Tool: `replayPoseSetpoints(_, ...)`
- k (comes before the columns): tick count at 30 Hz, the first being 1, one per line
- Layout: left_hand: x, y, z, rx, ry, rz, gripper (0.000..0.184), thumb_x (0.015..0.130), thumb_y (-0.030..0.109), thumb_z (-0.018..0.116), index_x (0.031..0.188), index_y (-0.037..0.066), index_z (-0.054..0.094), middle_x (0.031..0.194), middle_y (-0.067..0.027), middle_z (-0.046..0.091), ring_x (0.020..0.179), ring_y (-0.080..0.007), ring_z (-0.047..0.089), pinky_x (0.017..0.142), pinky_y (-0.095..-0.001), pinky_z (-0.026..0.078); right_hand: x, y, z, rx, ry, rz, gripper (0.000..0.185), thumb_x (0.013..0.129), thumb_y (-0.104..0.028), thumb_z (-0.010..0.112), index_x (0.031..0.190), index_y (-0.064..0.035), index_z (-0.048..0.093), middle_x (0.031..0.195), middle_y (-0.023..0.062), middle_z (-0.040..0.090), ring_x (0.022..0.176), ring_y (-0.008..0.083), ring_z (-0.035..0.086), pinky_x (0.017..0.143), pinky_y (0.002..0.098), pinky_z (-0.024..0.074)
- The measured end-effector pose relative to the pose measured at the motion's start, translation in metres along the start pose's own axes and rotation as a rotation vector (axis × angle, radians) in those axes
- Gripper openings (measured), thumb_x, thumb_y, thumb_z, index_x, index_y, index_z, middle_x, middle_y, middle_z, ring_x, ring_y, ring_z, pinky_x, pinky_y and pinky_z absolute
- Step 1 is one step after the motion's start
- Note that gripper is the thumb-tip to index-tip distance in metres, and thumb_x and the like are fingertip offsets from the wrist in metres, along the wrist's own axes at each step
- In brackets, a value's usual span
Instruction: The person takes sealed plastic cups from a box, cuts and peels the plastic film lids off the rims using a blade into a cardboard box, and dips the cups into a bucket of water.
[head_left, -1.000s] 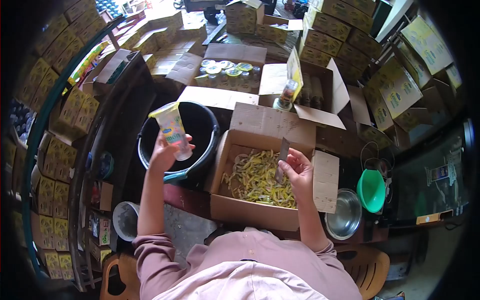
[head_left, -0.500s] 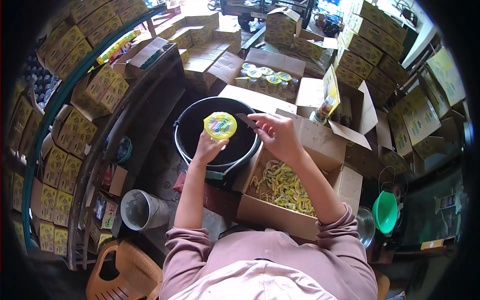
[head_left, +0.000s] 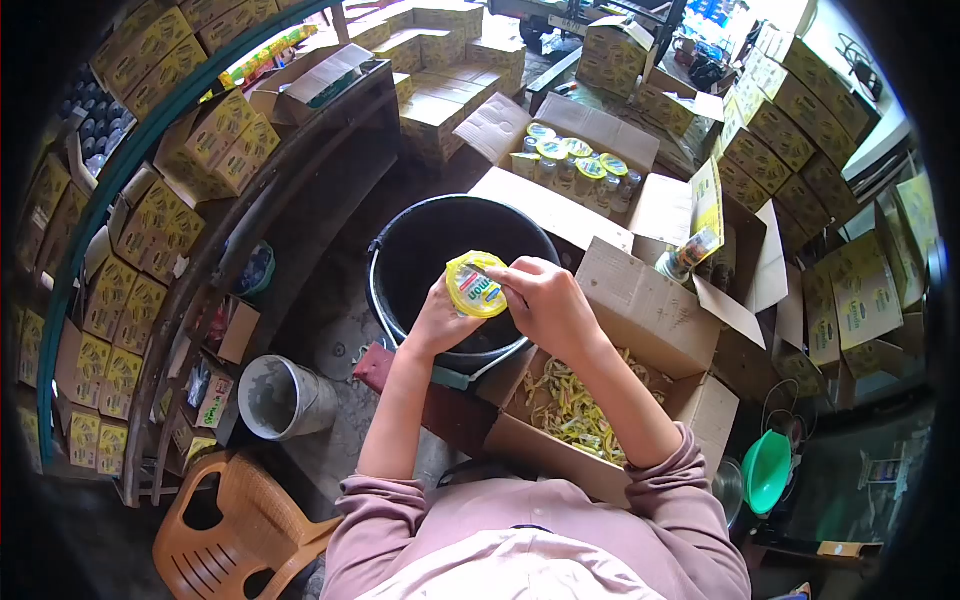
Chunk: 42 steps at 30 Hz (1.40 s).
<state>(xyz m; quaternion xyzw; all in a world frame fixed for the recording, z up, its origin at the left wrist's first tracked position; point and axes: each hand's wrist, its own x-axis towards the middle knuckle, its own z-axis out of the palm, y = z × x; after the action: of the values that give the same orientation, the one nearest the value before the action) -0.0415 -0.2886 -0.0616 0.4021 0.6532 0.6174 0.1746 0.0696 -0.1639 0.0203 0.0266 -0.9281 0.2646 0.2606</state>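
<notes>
My left hand (head_left: 437,322) grips a sealed plastic cup whose round yellow lid (head_left: 478,290) carries a lemon print and faces up. Between the fingers of my right hand (head_left: 553,308) is a small dark blade (head_left: 484,269), its end lying against the lid. Both hands are over the front part of a large black bucket (head_left: 450,225). Below my right forearm, an open cardboard box (head_left: 648,300) holds many yellow-green strips (head_left: 580,410). The cup's body is mostly hidden by the lid and my fingers.
Beyond the bucket, an open carton (head_left: 630,145) holds several yellow-lidded cups (head_left: 577,148). A grey pail (head_left: 310,400) and an orange chair (head_left: 235,520) stand at left. At right are a green bowl (head_left: 768,472) and stacked yellow cartons (head_left: 785,130).
My right hand has come down and left, bringing the blade onto the lid. The cup has moved slightly right and down and its lid has turned. The view has shifted too.
</notes>
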Motion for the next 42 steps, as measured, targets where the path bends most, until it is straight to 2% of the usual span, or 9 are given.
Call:
replayPoseSetpoints(2, 0.001, 0.001, 0.0, 0.035, -0.002, 0.01, 0.052, 0.065, 0.009, 0.073, 0.111, 0.004, 0.051, 0.103, -0.0085, 0.058, 0.097, -0.0196, 0.058, 0.084, -0.0297, 0.046, 0.0, 0.0, -0.002, -0.001, -0.042, 0.013, 0.027, 0.07, 0.003, 0.056, 0.096, -0.0025, 0.061, 0.081, 0.0134, 0.057, 0.075, 0.0309, 0.059, 0.068, 0.0387, 0.0495)
replayPoseSetpoints(5, 0.0, 0.002, 0.002, 0.088, 0.019, 0.083, 0.052, 0.064, 0.01, 0.073, 0.111, 0.004, 0.051, 0.103, -0.0086, 0.057, 0.097, -0.0202, 0.058, 0.085, -0.0303, 0.046, 0.0, -0.001, -0.003, 0.01, -0.052, 0.016, 0.03, 0.067, 0.004, 0.057, 0.096, -0.0015, 0.061, 0.081, 0.0139, 0.057, 0.076, 0.0312, 0.059, 0.069, 0.0386, 0.0496)
replayPoseSetpoints(14, 0.001, -0.004, 0.004, 0.083, 0.08, 0.089, 0.05, 0.064, 0.005, 0.071, 0.109, 0.005, 0.049, 0.101, -0.009, 0.056, 0.095, -0.0216, 0.058, 0.083, -0.0311, 0.047, 0.003, -0.005, -0.003, 0.021, -0.082, 0.048, 0.031, 0.067, 0.005, 0.056, 0.097, -0.0025, 0.062, 0.084, 0.0135, 0.058, 0.077, 0.0316, 0.06, 0.071, 0.039, 0.05)
replayPoseSetpoints(17, 0.002, -0.002, 0.005, 0.137, 0.115, 0.118, 0.051, 0.064, 0.0, 0.07, 0.108, 0.006, 0.047, 0.099, -0.0087, 0.057, 0.092, -0.0223, 0.058, 0.081, -0.0314, 0.048, 0.008, -0.004, -0.001, 0.019, -0.05, -0.02, 0.024, 0.076, 0.004, 0.056, 0.097, -0.004, 0.064, 0.077, 0.013, 0.057, 0.064, 0.03, 0.059, 0.059, 0.0361, 0.0485)
replayPoseSetpoints(31, 0.002, -0.008, 0.001, 0.182, 0.225, 0.127, 0.054, 0.062, 0.005, 0.074, 0.107, 0.005, 0.045, 0.097, -0.0096, 0.058, 0.091, -0.0218, 0.059, 0.079, -0.0312, 0.047, -0.009, 0.004, -0.011, -0.093, -0.161, -0.011, 0.029, 0.07, 0.006, 0.055, 0.095, -0.0076, 0.065, 0.075, 0.0104, 0.056, 0.065, 0.0296, 0.059, 0.061, 0.037, 0.049)
replayPoseSetpoints(34, 0.002, 0.0, 0.0, 0.133, 0.172, 0.106, 0.049, 0.064, 0.005, 0.072, 0.107, 0.004, 0.049, 0.098, -0.0099, 0.059, 0.091, -0.0205, 0.059, 0.08, -0.0304, 0.047, -0.012, 0.009, -0.025, -0.073, -0.211, -0.014, 0.031, 0.07, 0.005, 0.055, 0.096, -0.0094, 0.065, 0.076, 0.0091, 0.057, 0.063, 0.0274, 0.059, 0.06, 0.0357, 0.0492)
replayPoseSetpoints(37, 0.0, -0.002, -0.003, -0.049, 0.053, -0.029, 0.047, 0.064, 0.005, 0.069, 0.107, 0.002, 0.052, 0.1, -0.0092, 0.061, 0.093, -0.0182, 0.059, 0.082, -0.0294, 0.047, -0.003, 0.007, -0.042, -0.116, -0.188, -0.065, 0.029, 0.067, 0.004, 0.056, 0.091, -0.0086, 0.067, 0.075, 0.0073, 0.058, 0.071, 0.026, 0.059, 0.064, 0.036, 0.0494)
replayPoseSetpoints(41, -0.003, 0.001, -0.007, -0.076, -0.082, -0.096, 0.047, 0.063, 0.004, 0.064, 0.108, 0.001, 0.053, 0.102, -0.0076, 0.061, 0.095, -0.016, 0.059, 0.084, -0.0292, 0.046, 0.012, 0.013, -0.041, -0.15, -0.164, -0.332, 0.025, 0.069, -0.001, 0.059, 0.089, -0.0125, 0.067, 0.078, 0.0034, 0.058, 0.072, 0.0205, 0.057, 0.073, 0.0331, 0.0452)
replayPoseSetpoints(42, -0.003, 0.001, -0.006, -0.107, -0.089, -0.095, 0.048, 0.062, 0.004, 0.063, 0.109, 0.002, 0.053, 0.102, -0.0074, 0.061, 0.095, -0.016, 0.059, 0.084, -0.0294, 0.046, 0.014, 0.013, -0.038, -0.16, -0.209, -0.322, 0.025, 0.068, -0.003, 0.061, 0.09, -0.015, 0.068, 0.081, 0.0015, 0.059, 0.077, 0.0188, 0.057, 0.079, 0.0327, 0.0432)
